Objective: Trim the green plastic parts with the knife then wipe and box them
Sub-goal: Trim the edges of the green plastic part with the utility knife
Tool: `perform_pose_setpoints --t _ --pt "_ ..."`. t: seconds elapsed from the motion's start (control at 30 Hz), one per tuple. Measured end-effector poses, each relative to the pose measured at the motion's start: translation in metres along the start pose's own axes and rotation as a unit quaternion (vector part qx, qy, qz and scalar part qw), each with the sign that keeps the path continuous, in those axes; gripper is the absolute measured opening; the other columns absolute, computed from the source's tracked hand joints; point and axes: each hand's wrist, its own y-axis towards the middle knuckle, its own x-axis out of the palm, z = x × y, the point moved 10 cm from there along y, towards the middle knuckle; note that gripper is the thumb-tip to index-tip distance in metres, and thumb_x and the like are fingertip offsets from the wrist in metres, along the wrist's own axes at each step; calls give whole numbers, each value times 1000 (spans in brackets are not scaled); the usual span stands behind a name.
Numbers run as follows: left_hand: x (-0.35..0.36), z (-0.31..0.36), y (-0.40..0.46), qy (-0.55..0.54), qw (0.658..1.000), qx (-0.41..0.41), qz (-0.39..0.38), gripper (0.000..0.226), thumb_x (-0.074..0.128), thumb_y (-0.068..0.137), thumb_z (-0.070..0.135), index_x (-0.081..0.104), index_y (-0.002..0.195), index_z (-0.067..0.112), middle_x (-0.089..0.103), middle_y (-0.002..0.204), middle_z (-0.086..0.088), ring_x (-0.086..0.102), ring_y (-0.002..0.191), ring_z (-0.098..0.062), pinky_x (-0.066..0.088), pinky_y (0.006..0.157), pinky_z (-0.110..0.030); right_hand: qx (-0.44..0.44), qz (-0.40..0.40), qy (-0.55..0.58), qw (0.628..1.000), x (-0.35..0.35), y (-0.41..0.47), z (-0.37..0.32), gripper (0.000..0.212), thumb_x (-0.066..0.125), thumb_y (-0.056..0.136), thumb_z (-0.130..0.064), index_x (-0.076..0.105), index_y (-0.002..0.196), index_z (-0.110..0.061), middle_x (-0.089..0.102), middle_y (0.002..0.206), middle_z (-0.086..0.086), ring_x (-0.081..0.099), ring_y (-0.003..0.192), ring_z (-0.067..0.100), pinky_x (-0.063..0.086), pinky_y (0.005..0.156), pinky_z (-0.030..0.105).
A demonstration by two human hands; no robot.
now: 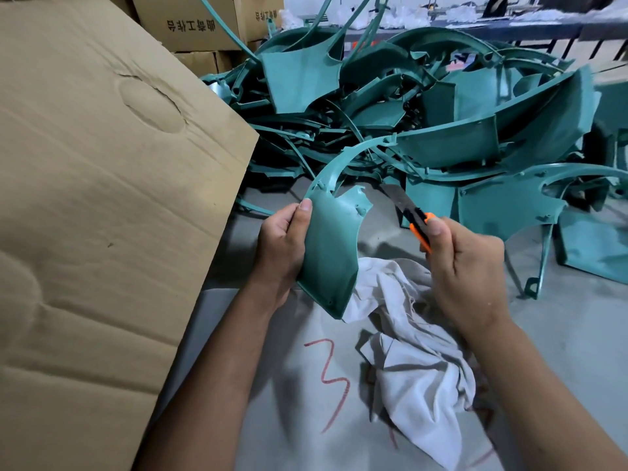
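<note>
My left hand (282, 246) grips a curved green plastic part (331, 246) by its left edge, holding it upright over the grey surface. A thin curved arm of the part sweeps up and to the right. My right hand (465, 266) holds an orange utility knife (416, 220) with its blade extended, pointing up and left. The blade tip sits a little to the right of the part's top edge, apart from it. A crumpled white cloth (418, 368) lies below both hands.
A big pile of green plastic parts (424, 113) fills the floor ahead and to the right. A large cardboard box flap (102, 198) stands on the left. More cardboard boxes (193, 25) are stacked at the back. Red marks (331, 379) are drawn on the grey surface.
</note>
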Motion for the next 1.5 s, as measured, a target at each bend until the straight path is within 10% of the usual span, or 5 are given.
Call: perform_pose_setpoints --t 0.2,0.4,1.0,1.2,1.5 --pt "10 11 -6 21 997 46 -51 57 54 95 42 51 87 -14 48 73 -12 40 67 -20 29 57 -32 -11 -34 78 996 10 -3 -8 59 34 112 -41 45 63 -10 44 52 5 41 46 16 29 47 31" --pt "26 9 -10 27 990 32 -136 36 48 98 33 66 68 26 53 60 11 45 54 -6 35 50 -20 15 -122 141 982 24 -7 -4 59 34 110 -46 41 60 -16 39 53 -7 33 46 6 22 49 17" --pt "37 -2 -12 10 983 8 -181 33 54 88 51 58 67 26 47 63 4 41 58 -13 32 57 -31 38 -37 116 992 13 -5 0 65 32 112 -44 45 62 -4 42 52 8 38 48 21 26 48 28" --pt "61 -5 -25 -53 965 -3 -256 30 46 101 36 70 86 27 60 66 12 54 52 -1 44 52 -15 -7 -94 127 987 22 -3 -18 49 32 111 -53 50 65 -51 42 53 -16 34 43 3 21 48 12" --pt "71 -8 -37 -165 947 -113 -251 32 44 96 37 42 76 11 40 43 4 39 29 -5 33 33 -14 -17 -63 70 995 21 -2 -12 49 33 112 -51 34 64 -38 35 53 -10 35 47 9 22 51 19"
